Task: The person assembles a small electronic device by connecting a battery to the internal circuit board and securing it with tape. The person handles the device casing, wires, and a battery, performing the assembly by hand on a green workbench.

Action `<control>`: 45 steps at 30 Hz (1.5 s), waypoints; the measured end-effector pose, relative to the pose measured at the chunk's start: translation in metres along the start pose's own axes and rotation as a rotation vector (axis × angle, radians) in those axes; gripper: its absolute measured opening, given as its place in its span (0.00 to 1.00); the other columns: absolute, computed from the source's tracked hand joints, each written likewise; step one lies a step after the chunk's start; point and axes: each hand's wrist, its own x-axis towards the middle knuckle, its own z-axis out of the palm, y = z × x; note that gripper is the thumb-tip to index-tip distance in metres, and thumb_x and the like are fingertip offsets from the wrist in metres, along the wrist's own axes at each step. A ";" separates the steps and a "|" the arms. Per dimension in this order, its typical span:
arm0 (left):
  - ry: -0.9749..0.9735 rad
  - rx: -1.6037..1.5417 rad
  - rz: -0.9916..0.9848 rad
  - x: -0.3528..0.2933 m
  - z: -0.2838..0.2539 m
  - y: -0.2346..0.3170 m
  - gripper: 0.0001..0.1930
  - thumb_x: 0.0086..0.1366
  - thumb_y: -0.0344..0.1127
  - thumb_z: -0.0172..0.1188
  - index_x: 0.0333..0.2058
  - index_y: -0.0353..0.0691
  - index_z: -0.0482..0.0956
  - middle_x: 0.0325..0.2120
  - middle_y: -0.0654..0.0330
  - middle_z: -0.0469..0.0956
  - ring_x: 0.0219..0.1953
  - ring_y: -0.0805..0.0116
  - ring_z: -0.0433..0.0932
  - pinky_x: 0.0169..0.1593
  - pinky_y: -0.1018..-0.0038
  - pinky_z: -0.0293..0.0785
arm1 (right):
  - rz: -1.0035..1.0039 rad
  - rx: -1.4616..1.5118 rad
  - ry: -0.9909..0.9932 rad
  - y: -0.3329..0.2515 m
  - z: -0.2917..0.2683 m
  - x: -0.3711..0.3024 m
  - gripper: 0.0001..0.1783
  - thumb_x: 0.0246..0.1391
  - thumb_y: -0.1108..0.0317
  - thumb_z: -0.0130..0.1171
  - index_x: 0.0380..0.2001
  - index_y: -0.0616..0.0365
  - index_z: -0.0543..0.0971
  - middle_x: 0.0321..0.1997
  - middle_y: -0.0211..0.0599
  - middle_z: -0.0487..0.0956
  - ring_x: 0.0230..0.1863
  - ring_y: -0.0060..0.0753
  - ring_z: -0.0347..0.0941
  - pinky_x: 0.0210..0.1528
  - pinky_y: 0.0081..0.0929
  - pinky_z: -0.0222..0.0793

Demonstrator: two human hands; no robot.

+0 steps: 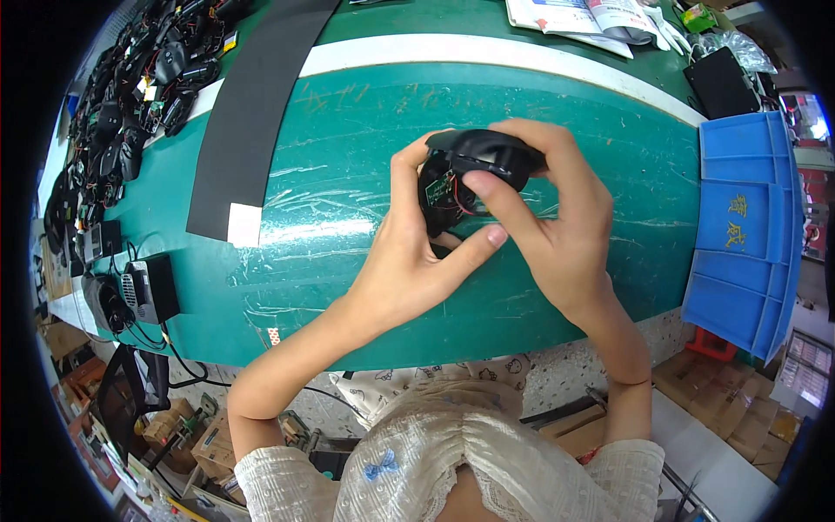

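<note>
Above the middle of the table I hold a black plastic device in two parts, its exact kind unclear. My left hand (pixel 394 265) is closed around the lower shell (pixel 431 207), in which a green circuit board and thin red wires show. My right hand (pixel 567 228) grips the curved, glossy upper shell (pixel 492 153), with the thumb on its near edge and the fingers over the far side. The two parts stand tilted apart like an opened case, close together. The fingers behind the shells are partly hidden.
A heap of black plastic devices (pixel 170 61) covers the far left. A long black mat (pixel 252 104) bears a white paper square (pixel 244 225). A black box with a grille (pixel 150 289) and cables sits at the left edge. Blue crates (pixel 739 217) stand right; papers (pixel 574 19) lie far right.
</note>
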 end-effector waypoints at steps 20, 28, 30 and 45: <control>-0.165 -1.502 -0.275 0.018 -0.033 -0.005 0.28 0.64 0.58 0.41 0.55 0.46 0.58 0.47 0.52 0.65 0.49 0.56 0.69 0.38 0.62 0.81 | -0.081 0.174 -0.129 -0.006 -0.005 -0.007 0.25 0.43 0.71 0.64 0.45 0.65 0.70 0.37 0.42 0.75 0.37 0.36 0.71 0.43 0.32 0.69; -0.083 -1.635 -0.330 0.021 -0.036 0.000 0.29 0.61 0.59 0.45 0.54 0.45 0.62 0.49 0.52 0.63 0.57 0.55 0.59 0.49 0.55 0.74 | 0.388 0.402 -0.417 0.000 0.011 -0.021 0.32 0.45 0.69 0.64 0.48 0.63 0.57 0.43 0.46 0.68 0.35 0.35 0.72 0.39 0.29 0.71; -0.093 -1.667 -0.321 0.022 -0.040 -0.002 0.30 0.60 0.59 0.48 0.55 0.47 0.62 0.52 0.53 0.60 0.60 0.56 0.54 0.50 0.53 0.71 | 0.509 0.482 -0.491 -0.001 0.011 -0.020 0.29 0.49 0.75 0.58 0.51 0.62 0.54 0.42 0.47 0.69 0.32 0.30 0.73 0.38 0.26 0.71; 0.021 -1.203 -0.213 0.012 -0.028 0.003 0.26 0.59 0.52 0.49 0.55 0.51 0.61 0.55 0.51 0.59 0.59 0.55 0.59 0.56 0.55 0.66 | 0.379 0.407 -0.088 0.003 0.006 -0.011 0.09 0.57 0.72 0.49 0.40 0.61 0.73 0.32 0.32 0.76 0.35 0.22 0.73 0.29 0.19 0.71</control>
